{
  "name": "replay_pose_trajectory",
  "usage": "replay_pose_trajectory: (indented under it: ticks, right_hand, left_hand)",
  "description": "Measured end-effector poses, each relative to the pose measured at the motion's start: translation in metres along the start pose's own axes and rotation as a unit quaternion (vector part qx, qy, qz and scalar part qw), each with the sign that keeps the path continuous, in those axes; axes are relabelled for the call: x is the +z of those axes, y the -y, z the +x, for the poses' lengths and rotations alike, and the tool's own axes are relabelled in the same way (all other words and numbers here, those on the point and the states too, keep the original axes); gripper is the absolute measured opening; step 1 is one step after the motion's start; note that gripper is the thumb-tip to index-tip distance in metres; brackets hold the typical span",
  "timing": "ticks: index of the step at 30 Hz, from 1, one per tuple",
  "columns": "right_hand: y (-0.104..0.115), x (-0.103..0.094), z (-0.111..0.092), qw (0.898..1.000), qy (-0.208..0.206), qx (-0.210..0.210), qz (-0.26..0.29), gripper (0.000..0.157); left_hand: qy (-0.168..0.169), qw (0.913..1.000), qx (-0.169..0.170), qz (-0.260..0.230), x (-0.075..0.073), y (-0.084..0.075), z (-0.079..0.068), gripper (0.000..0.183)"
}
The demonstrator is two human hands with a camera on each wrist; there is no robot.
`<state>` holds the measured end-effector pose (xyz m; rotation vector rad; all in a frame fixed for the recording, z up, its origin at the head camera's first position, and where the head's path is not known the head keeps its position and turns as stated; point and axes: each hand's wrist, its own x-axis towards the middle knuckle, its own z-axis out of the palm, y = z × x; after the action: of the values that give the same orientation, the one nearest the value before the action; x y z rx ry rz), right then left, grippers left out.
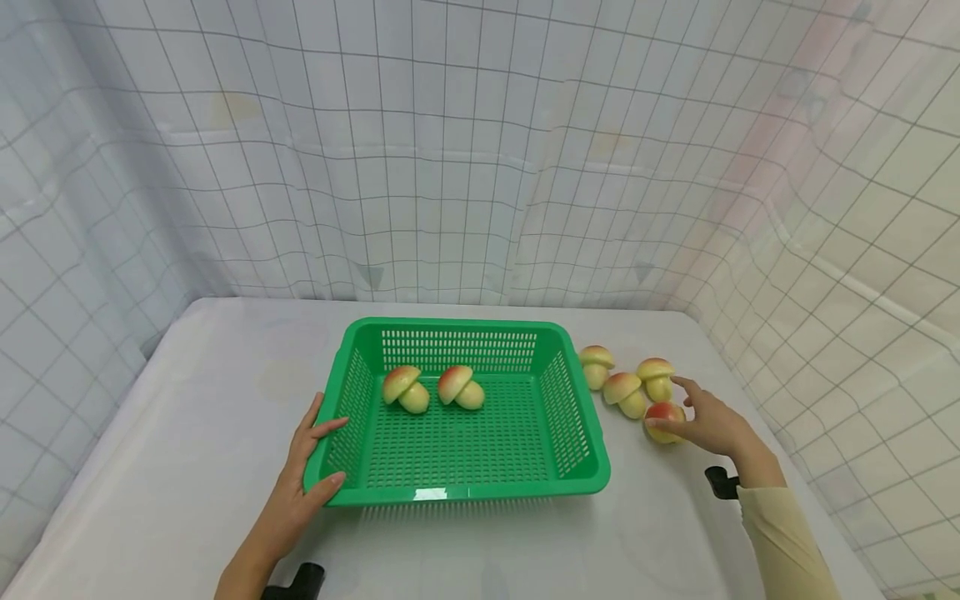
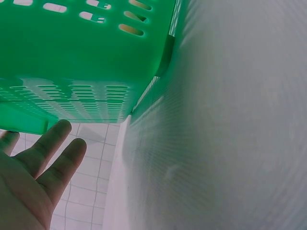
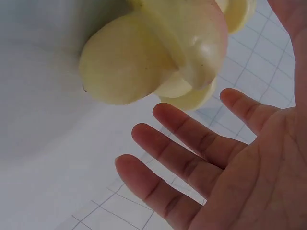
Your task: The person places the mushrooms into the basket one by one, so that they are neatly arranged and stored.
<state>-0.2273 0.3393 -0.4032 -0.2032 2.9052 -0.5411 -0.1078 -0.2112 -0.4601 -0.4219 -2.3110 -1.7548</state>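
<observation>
A green plastic basket [image 1: 468,492] stands on the white table, with two mushroom-shaped pieces inside, a left one [image 1: 406,389] and a right one [image 1: 461,387]. My left hand [image 1: 303,479] rests at the basket's left rim, thumb and one finger over the edge; in the left wrist view its other fingers [image 2: 62,165] extend straight outside the wall. My right hand [image 1: 712,423] reaches, fingers spread, to the nearest mushroom [image 1: 663,421] right of the basket, thumb over its red-yellow cap. In the right wrist view the straight fingers are apart from a pale mushroom [image 3: 124,60]; thumb contact is unclear.
More yellow mushrooms with reddish caps lie between basket and right hand: one by the basket's corner [image 1: 596,367], one in the middle [image 1: 626,394], one farther back [image 1: 656,379]. White gridded curtains [image 1: 450,167] surround the white table [image 1: 225,400] at the back and sides.
</observation>
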Motion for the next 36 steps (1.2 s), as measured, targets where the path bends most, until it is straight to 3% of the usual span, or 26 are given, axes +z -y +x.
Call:
replay_pose_trajectory:
  ticks: [8,16,36]
  right_hand:
    - [-0.008,0.011,-0.001,0.999,-0.017,-0.037,0.013,0.096]
    - [-0.008,0.019,-0.003,0.999,-0.020,-0.047,0.012,0.094]
    - [-0.012,0.029,-0.006,0.999,-0.022,-0.031,-0.003,0.086]
  left_hand:
    - [0.000,1.0000,0.003,0.000,-0.001,-0.001,0.000,0.057]
    - [-0.002,1.0000,-0.006,0.001,-0.001,0.000,-0.001,0.057]
    - [0.001,1.0000,-0.008,0.000,-0.001,0.002,-0.002,0.058]
